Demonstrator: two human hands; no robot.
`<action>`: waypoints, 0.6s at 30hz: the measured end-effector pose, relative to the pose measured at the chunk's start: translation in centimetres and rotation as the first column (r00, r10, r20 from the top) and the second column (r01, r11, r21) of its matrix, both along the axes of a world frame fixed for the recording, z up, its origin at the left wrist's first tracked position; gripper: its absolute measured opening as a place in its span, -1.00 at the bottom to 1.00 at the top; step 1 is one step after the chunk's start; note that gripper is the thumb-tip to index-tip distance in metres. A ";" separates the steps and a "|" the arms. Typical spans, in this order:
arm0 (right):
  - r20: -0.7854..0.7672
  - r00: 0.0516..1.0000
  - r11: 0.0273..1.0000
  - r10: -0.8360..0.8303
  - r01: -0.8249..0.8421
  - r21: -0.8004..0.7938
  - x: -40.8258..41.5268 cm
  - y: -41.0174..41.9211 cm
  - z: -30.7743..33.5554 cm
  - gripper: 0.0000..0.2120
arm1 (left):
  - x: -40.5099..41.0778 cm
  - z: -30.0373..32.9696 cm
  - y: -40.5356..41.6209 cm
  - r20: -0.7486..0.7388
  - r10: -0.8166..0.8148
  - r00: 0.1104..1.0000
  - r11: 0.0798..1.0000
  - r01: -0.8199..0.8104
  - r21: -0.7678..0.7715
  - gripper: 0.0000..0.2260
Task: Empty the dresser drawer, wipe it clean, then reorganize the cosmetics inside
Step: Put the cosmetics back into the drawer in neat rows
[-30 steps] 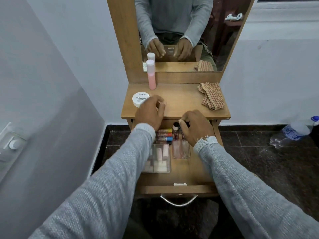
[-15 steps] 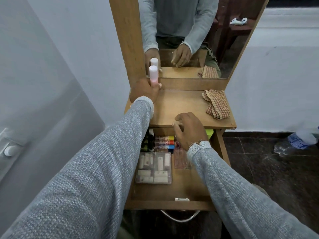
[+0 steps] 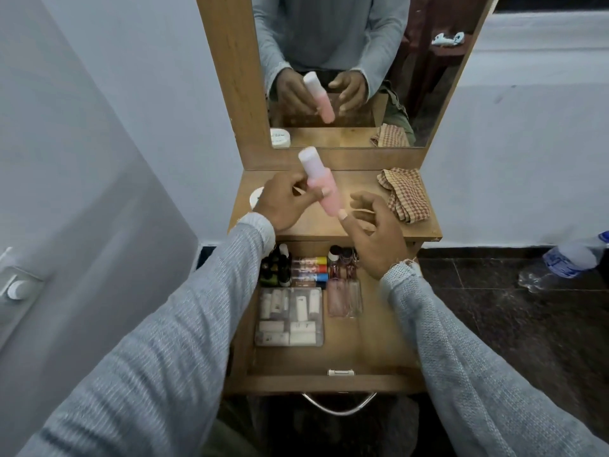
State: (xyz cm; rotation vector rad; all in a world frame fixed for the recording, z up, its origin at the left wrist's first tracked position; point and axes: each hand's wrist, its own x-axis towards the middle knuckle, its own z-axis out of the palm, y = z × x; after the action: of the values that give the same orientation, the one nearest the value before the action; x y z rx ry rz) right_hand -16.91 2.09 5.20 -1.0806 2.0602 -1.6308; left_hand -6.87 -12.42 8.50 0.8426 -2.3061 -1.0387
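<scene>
My left hand grips a pink bottle with a pale cap, tilted above the dresser top. My right hand hovers just right of the bottle's base, fingers loosely spread, holding nothing. Below, the open drawer holds a clear tray of white tubes, dark small bottles at the back left, three coloured-capped tubes, and clear pink bottles. A white round jar sits on the top, half hidden behind my left hand.
A checked cloth lies crumpled on the right of the dresser top. The mirror stands behind it. A plastic water bottle lies on the dark floor at the right. A wall switch is at the left.
My left hand took the pink bottle from the back of the dresser top and lifted it, tilted. My right hand rose from the drawer's edge toward the bottle.
</scene>
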 end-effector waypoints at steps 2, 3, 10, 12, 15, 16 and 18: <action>0.052 0.998 0.999 0.048 -0.047 -0.014 -0.1 1.1 0.4 -0.65 | 1.0 0.0 1.6 0.022 -0.137 0.990 0.989 0.136 0.060 -0.87; 0.032 0.996 0.997 0.080 -0.079 -0.005 0.0 1.7 0.5 -0.65 | 1.4 -0.1 2.3 0.028 -0.186 0.982 0.977 0.182 0.109 -0.88; 0.145 0.963 0.966 0.229 -0.243 0.091 0.2 6.3 -1.2 -0.64 | 2.9 -4.3 7.3 -0.034 -0.273 0.962 0.871 0.261 0.416 -0.84; 0.202 0.956 0.956 0.215 -0.248 0.159 0.2 7.5 -2.2 -0.62 | 3.2 -6.0 8.7 -0.025 -0.247 0.969 0.855 0.230 0.464 -0.90; 0.255 0.966 0.936 0.045 -0.129 0.327 -0.2 9.1 -4.5 -0.62 | 3.5 -8.5 10.4 0.035 -0.166 0.985 0.889 0.134 0.438 -0.86; 0.242 0.970 0.909 -0.020 -0.083 0.409 -0.6 9.4 -5.1 -0.62 | 3.7 -9.3 10.8 0.089 -0.117 0.989 0.919 0.074 0.387 -0.86; 0.219 0.971 0.839 -0.092 -0.043 0.542 -0.9 9.7 -6.0 -0.58 | 4.2 -10.6 11.3 0.233 -0.048 0.971 0.972 -0.008 0.233 -0.85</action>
State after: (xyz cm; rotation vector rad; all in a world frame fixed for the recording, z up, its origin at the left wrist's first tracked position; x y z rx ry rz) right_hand -17.83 11.78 -0.85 -0.6242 2.1742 -1.0047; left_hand -2.66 -1.09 -2.12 1.0907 -2.4220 -1.2990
